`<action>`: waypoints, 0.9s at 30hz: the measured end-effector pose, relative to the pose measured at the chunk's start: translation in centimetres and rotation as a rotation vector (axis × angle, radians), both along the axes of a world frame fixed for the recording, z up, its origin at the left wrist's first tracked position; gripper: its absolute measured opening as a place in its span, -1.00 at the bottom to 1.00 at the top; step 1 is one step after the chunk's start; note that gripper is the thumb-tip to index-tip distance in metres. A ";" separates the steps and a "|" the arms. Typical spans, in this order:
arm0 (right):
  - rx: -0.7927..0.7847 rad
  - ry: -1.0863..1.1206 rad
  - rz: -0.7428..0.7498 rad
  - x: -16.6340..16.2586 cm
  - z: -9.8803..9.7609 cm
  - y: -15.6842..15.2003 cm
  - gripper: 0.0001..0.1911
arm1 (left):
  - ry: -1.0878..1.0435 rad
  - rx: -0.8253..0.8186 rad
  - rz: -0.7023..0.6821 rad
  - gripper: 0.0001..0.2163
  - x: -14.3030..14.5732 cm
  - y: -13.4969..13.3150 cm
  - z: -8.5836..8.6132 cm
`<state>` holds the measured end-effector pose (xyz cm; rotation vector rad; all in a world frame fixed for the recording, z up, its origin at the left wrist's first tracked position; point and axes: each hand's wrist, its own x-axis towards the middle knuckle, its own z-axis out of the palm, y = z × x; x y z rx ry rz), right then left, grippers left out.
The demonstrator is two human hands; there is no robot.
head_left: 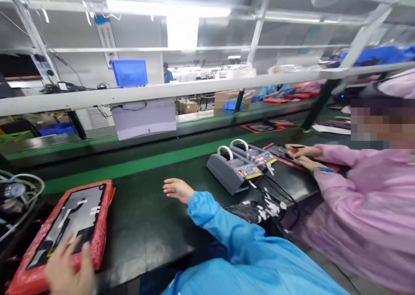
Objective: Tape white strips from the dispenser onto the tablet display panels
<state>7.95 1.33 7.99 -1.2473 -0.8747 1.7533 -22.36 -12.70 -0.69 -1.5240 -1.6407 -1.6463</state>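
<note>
The flat panel in red bubble wrap at lower left is judged light, stiff but fragile, best held by its long edges, with fingers parted on left hand and right hand.

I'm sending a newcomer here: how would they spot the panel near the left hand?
Find the dark workbench with the green strip and go to its left end, by the round gauge. There a silver-and-black panel lies on red bubble wrap, the left hand at its near end. Flat and bordered in red, it differs from the bulky grey machines.
</note>
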 end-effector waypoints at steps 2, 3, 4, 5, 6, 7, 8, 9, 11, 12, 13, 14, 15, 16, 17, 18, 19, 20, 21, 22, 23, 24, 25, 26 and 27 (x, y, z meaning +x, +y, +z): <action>0.049 0.028 -0.048 3.1 0.3 0.1 -0.81 | 0.213 0.048 -0.080 -0.82 5.4 1.7 0.6; 0.075 0.039 -0.059 4.4 0.3 -0.1 -0.80 | 0.299 0.021 -0.153 -0.80 8.0 2.5 0.8; 0.105 0.046 -0.058 5.6 0.2 -0.4 -0.78 | 0.373 -0.061 -0.231 -0.80 10.3 3.3 0.9; 0.139 0.047 -0.049 6.7 0.0 -0.8 -0.75 | 0.469 -0.155 -0.322 -0.79 12.4 4.0 0.8; 0.176 0.041 -0.036 7.8 -0.3 -1.4 -0.74 | 0.571 -0.289 -0.410 -0.78 14.1 4.6 0.8; 0.211 0.028 -0.020 8.7 -0.8 -2.1 -0.73 | 0.660 -0.451 -0.478 -0.75 15.5 5.1 0.7; 0.240 0.008 -0.005 9.5 -1.5 -3.0 -0.72 | 0.735 -0.613 -0.523 -0.70 16.6 5.7 0.8; 0.255 -0.019 0.009 10.2 -2.3 -3.9 -0.71 | 0.795 -0.764 -0.544 -0.63 17.6 6.3 1.1; 0.237 -0.084 0.037 11.4 -4.2 -5.8 -0.69 | 0.889 -0.952 -0.554 -0.54 19.2 7.6 1.9; 0.210 -0.114 0.054 11.9 -5.2 -6.8 -0.68 | 0.932 -0.985 -0.556 -0.53 19.9 8.4 2.3; 0.177 -0.135 0.071 12.5 -6.2 -7.7 -0.67 | 0.970 -0.995 -0.564 -0.51 20.7 9.3 2.6; 0.141 -0.149 0.085 13.0 -7.0 -8.5 -0.66 | 0.998 -0.987 -0.585 -0.49 21.4 10.3 2.8; 0.106 -0.155 0.093 13.7 -7.7 -9.3 -0.65 | 1.017 -0.965 -0.613 -0.48 22.1 11.3 2.7; 0.078 -0.156 0.092 14.4 -8.1 -9.9 -0.65 | 1.028 -0.942 -0.643 -0.48 22.7 12.3 2.5; 0.060 -0.155 0.081 15.1 -8.4 -10.4 -0.64 | 1.027 -0.920 -0.668 -0.48 23.2 13.3 2.1; 0.053 -0.157 0.061 15.9 -8.5 -10.8 -0.63 | 1.017 -0.904 -0.687 -0.48 23.6 14.2 1.6; 0.055 -0.165 0.035 16.8 -8.5 -11.0 -0.62 | 0.997 -0.895 -0.696 -0.48 23.8 15.1 1.1; 0.065 -0.176 0.010 17.6 -8.3 -11.0 -0.62 | 0.969 -0.888 -0.697 -0.48 24.0 15.8 0.6; 0.078 -0.189 -0.013 18.3 -8.1 -11.0 -0.63 | 0.937 -0.883 -0.696 -0.49 24.0 16.5 0.1; 0.090 -0.205 -0.030 18.8 -7.8 -10.8 -0.64 | 0.904 -0.878 -0.698 -0.49 23.9 17.2 -0.4; 0.098 -0.223 -0.038 19.2 -7.6 -10.6 -0.66 | 0.871 -0.871 -0.703 -0.50 23.8 17.7 -0.7; 0.105 -0.246 -0.040 19.5 -7.5 -10.3 -0.68 | 0.840 -0.863 -0.710 -0.50 23.5 18.2 -1.0; 0.110 -0.276 -0.034 19.5 -7.4 -9.9 -0.72 | 0.811 -0.855 -0.719 -0.50 23.3 18.7 -1.2; 0.110 -0.319 -0.019 19.4 -7.4 -9.5 -0.75 | 0.784 -0.850 -0.727 -0.51 23.0 19.1 -1.3; 0.107 -0.380 0.006 19.1 -7.5 -9.1 -0.79 | 0.755 -0.844 -0.727 -0.51 22.8 19.5 -1.4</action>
